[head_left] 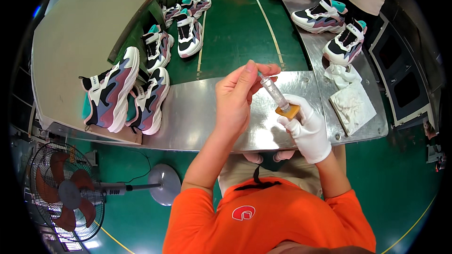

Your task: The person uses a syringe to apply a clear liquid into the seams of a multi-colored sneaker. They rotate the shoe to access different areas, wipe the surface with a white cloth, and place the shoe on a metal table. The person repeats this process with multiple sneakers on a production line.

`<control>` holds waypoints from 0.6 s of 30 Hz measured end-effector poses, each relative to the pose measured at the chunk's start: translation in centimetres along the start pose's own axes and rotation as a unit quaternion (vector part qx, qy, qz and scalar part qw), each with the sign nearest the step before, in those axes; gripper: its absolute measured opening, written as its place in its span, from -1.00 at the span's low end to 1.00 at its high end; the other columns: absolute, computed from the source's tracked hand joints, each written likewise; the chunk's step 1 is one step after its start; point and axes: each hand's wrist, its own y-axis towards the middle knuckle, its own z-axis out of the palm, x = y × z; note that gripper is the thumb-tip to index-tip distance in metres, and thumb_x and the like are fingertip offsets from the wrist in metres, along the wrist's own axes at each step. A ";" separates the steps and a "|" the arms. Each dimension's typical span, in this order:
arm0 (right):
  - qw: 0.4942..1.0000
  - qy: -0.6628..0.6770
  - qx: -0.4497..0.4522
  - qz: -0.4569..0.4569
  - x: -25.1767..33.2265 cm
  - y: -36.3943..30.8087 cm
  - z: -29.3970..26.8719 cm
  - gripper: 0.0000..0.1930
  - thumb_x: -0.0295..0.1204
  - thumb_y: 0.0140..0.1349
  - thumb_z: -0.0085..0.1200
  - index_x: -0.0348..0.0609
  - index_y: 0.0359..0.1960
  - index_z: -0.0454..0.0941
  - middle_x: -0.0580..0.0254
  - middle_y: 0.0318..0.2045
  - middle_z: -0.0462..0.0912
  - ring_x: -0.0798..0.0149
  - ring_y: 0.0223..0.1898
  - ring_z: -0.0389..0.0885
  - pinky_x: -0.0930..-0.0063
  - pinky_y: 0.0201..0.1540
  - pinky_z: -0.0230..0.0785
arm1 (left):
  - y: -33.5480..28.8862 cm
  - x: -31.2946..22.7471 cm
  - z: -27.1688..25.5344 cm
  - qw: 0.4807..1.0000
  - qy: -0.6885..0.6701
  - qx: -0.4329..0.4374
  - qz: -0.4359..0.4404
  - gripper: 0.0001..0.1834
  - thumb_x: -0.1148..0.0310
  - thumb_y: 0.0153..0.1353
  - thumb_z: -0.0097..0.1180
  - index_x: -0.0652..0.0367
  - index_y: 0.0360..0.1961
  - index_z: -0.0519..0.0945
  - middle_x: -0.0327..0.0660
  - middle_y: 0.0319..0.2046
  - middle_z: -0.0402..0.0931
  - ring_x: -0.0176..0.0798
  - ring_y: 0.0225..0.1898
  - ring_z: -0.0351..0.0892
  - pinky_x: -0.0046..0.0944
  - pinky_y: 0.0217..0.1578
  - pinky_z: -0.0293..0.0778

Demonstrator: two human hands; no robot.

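Observation:
My bare left hand pinches the tip end of a clear plastic syringe between thumb and fingers. My right hand, in a white glove, grips the syringe's lower end, where an amber-coloured flange shows. The syringe slants from upper left to lower right above the shiny metal worktable. Both hands hover over the table in front of my orange shirt.
Several multicoloured sneakers lie at the table's left and along the green conveyor belt; more stand on the metal ledge at right. Crumpled white cloths lie right of my hands. A floor fan stands lower left. Another person stands top right.

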 end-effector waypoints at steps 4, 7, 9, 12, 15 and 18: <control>0.998 -0.054 0.003 0.013 -0.2 -0.2 -0.7 -0.65 -0.45 0.23 0.16 -0.11 0.05 0.42 0.28 -0.29 0.63 0.41 -0.41 0.53 0.53 -0.35 0.40 | -0.1 -0.7 0.4 0.977 0.205 0.014 0.063 -0.64 0.28 0.41 -0.07 0.40 -0.19 0.63 -0.03 -0.21 0.65 -0.30 -0.16 0.59 -0.31 -0.10 0.48; 0.995 -0.097 -0.009 0.034 1.2 -0.2 -0.7 -0.66 -0.46 0.22 0.14 -0.09 0.03 0.43 0.21 -0.31 0.64 0.30 -0.41 0.59 0.47 -0.37 0.42 | -0.2 -0.8 0.3 0.976 0.212 -0.005 0.057 -0.70 0.31 0.36 0.04 0.36 -0.22 0.68 -0.13 -0.26 0.68 -0.38 -0.17 0.59 -0.36 -0.09 0.47; 0.987 -0.158 -0.032 -0.008 1.5 -0.3 -0.4 -0.67 -0.47 0.21 0.13 -0.09 0.02 0.43 0.15 -0.33 0.63 0.19 -0.40 0.63 0.42 -0.38 0.43 | 0.1 -1.3 0.0 0.981 0.190 0.012 0.036 -0.70 0.31 0.36 0.04 0.35 -0.21 0.68 -0.13 -0.26 0.68 -0.38 -0.18 0.60 -0.35 -0.09 0.47; 0.965 -0.235 -0.068 -0.096 1.4 0.2 -0.1 -0.68 -0.49 0.20 0.13 -0.08 0.00 0.45 0.09 -0.36 0.62 0.06 -0.37 0.64 0.39 -0.34 0.45 | 0.2 -1.9 0.1 0.981 0.193 0.009 0.017 -0.71 0.33 0.36 0.03 0.37 -0.22 0.68 -0.10 -0.26 0.68 -0.33 -0.18 0.62 -0.32 -0.08 0.48; 0.953 -0.249 -0.079 -0.151 1.6 -0.1 -0.4 -0.67 -0.53 0.17 0.14 -0.10 -0.01 0.46 0.11 -0.39 0.62 0.12 -0.40 0.64 0.41 -0.36 0.44 | 0.1 -2.3 0.8 0.982 0.182 0.026 0.039 -0.70 0.35 0.36 0.02 0.40 -0.25 0.67 -0.05 -0.25 0.67 -0.26 -0.17 0.63 -0.28 -0.06 0.49; 0.984 -0.132 -0.066 -0.104 1.2 -0.5 -0.3 -0.68 -0.57 0.14 0.17 -0.13 -0.05 0.49 0.19 -0.41 0.61 0.25 -0.42 0.63 0.43 -0.36 0.43 | -0.6 -2.2 1.4 0.983 0.162 0.041 0.078 -0.68 0.33 0.37 -0.02 0.40 -0.28 0.65 -0.01 -0.28 0.66 -0.25 -0.23 0.63 -0.28 -0.13 0.51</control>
